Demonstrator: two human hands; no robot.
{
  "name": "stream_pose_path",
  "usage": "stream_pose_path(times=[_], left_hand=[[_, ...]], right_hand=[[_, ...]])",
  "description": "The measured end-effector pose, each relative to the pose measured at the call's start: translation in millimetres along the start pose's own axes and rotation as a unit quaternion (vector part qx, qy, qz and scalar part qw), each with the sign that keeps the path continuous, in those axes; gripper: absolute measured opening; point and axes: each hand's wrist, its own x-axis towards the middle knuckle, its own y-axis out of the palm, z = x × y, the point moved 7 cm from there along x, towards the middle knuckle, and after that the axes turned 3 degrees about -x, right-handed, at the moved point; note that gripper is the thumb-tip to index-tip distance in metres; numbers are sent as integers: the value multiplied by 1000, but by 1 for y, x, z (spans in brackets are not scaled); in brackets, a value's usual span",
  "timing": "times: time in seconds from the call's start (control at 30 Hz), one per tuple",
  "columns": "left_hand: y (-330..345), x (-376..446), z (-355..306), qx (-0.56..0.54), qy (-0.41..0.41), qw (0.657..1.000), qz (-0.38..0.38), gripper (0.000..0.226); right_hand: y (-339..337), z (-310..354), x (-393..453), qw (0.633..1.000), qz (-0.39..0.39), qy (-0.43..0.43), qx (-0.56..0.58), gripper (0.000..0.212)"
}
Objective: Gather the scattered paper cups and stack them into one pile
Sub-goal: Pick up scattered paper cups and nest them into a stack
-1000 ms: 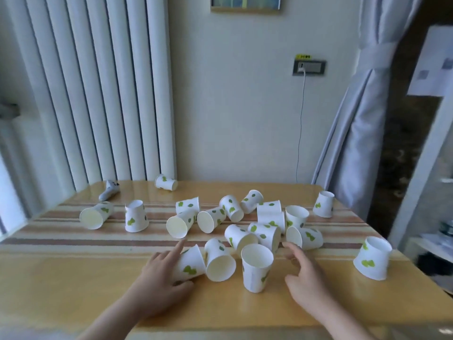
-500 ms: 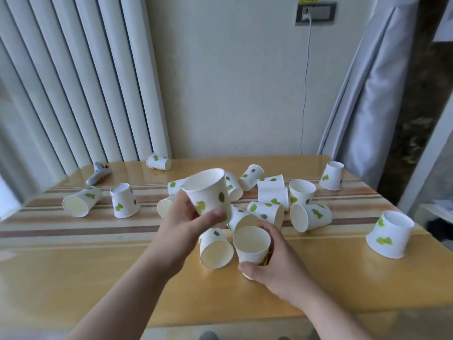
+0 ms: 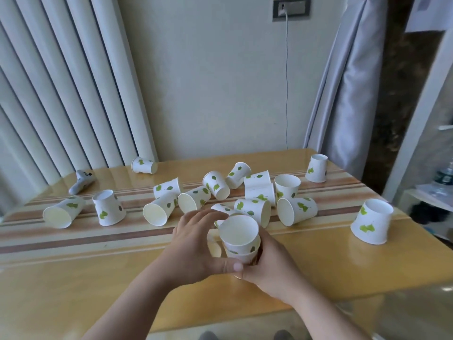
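Note:
White paper cups with green leaf prints lie scattered over the wooden table [image 3: 73,278]. Near the front middle, two cups are nested upright into a short stack [image 3: 239,238]. My left hand [image 3: 193,244] wraps its left side, thumb under the front. My right hand [image 3: 269,263] holds the stack's lower right side. Behind the stack lie several tipped cups, such as one [image 3: 255,209] right behind it and one [image 3: 295,211] to the right. An upside-down cup [image 3: 372,220] stands at the far right, another [image 3: 109,207] at the left.
A grey-white remote-like device [image 3: 79,185] lies at the back left of the table. White vertical blinds [image 3: 61,94] and a wall close the far side, a grey curtain [image 3: 343,89] hangs at the back right. The table's front edge is close to me.
My left hand lifted a cup from the table and brought it down into the upright cup held by my right hand. The camera tilted down and closer.

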Motion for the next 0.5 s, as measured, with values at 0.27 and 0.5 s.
stream_pose_path(times=[0.27,0.5], left_hand=[[0,-21,68,20,-4,996,89,91],[-2,-10,76,32,-9,996,-83,76]], right_hand=[[1,-3,4,1000,4,15,11,76],[1,3,14,999,26,25,23,81]])
